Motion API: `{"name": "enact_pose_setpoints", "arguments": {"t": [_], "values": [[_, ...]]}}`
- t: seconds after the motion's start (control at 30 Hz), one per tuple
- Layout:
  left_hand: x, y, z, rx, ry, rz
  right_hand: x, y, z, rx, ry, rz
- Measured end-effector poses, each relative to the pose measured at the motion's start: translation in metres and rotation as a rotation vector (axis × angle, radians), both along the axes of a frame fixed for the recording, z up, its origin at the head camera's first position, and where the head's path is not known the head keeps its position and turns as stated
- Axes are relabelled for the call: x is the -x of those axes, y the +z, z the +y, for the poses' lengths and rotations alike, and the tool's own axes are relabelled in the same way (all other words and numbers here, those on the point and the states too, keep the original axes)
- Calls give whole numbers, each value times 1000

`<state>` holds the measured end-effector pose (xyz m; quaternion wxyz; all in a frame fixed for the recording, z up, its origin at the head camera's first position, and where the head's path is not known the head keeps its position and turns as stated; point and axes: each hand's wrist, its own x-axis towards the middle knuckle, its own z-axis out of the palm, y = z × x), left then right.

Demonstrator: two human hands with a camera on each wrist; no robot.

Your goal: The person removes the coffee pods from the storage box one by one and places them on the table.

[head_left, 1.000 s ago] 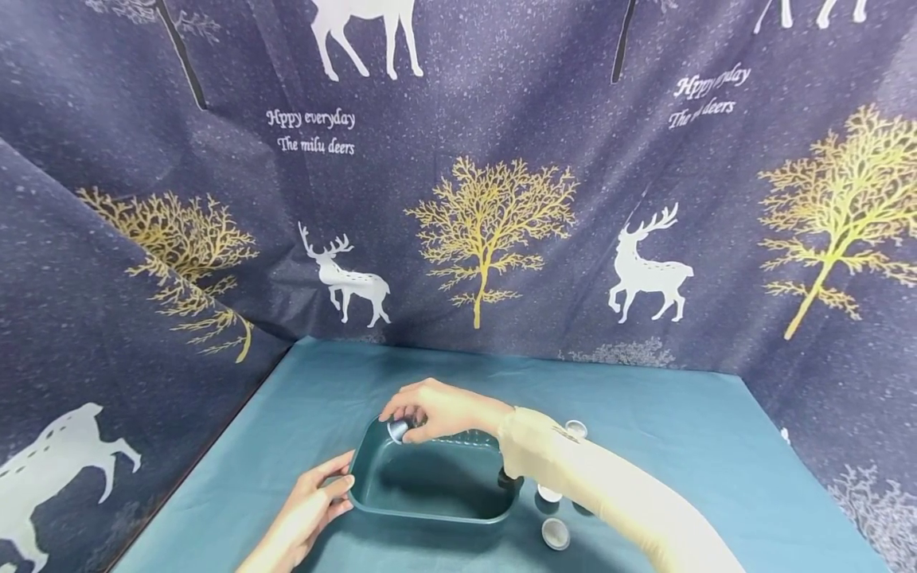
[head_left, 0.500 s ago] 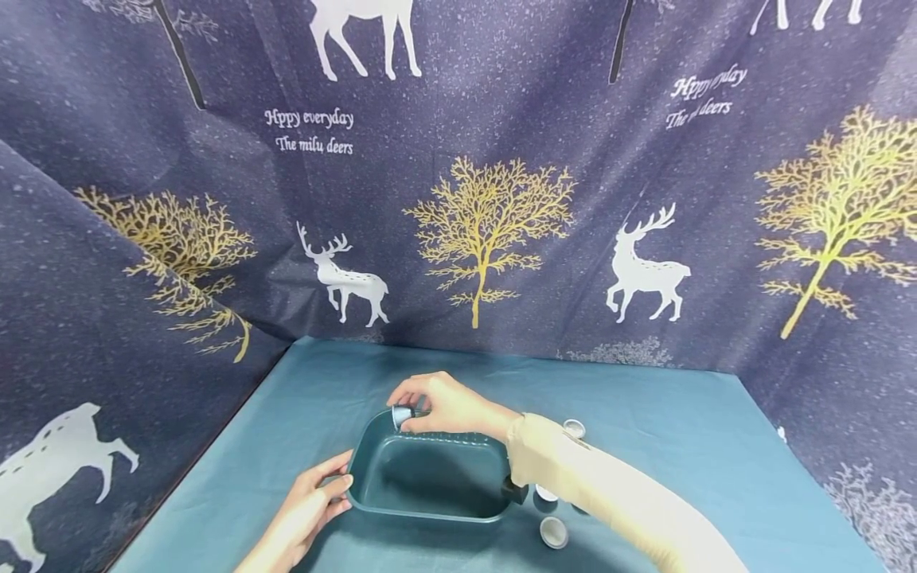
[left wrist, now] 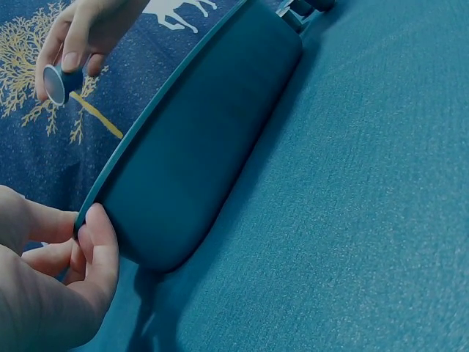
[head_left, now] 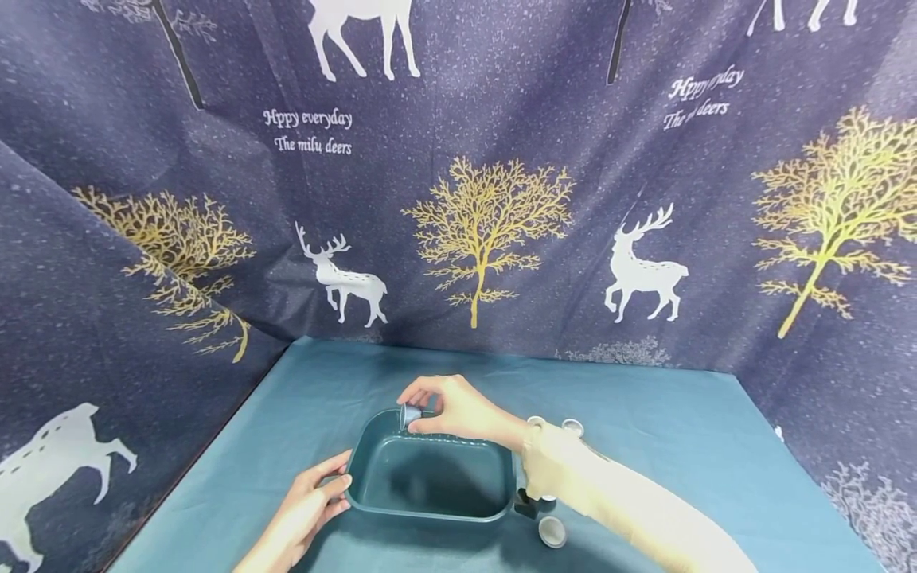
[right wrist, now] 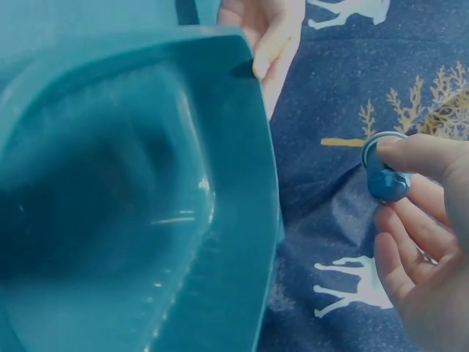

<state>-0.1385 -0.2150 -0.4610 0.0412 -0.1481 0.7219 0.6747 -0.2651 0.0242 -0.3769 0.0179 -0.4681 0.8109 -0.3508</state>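
A dark green rectangular tub (head_left: 430, 517) stands on the table. My left hand (head_left: 308, 505) pinches its rim at the left end, thumb on one side and fingers on the other, as the left wrist view (left wrist: 66, 286) also shows. Above the tub's far left edge, my right hand (head_left: 462, 410) holds a small blue coffee capsule (head_left: 410, 416) between thumb and fingers. In the right wrist view the capsule (right wrist: 388, 183) lies on its side, its wide flanged end by the thumb, outside the rim.
Several coffee capsules with pale lids stand right of the tub, one in front (head_left: 552, 532) and another farther back (head_left: 573, 427). The right sleeve (head_left: 609, 485) covers part of that area. A patterned deer curtain (head_left: 501, 119) hangs behind the table (head_left: 659, 422).
My right hand has drawn slightly right and back from over the tub's far left corner, still holding the capsule, which has turned. My left hand has kept its grip on the rim.
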Motion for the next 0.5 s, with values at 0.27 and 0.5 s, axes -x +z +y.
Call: {"name": "enact_pose_setpoints", "arguments": {"t": [0.27, 0.5], "values": [[0, 1, 0, -8, -9, -5, -8, 1, 11, 62, 0, -75], [1, 1, -1, -3, -8, -3, -15, -2, 22, 93, -2, -124]]}}
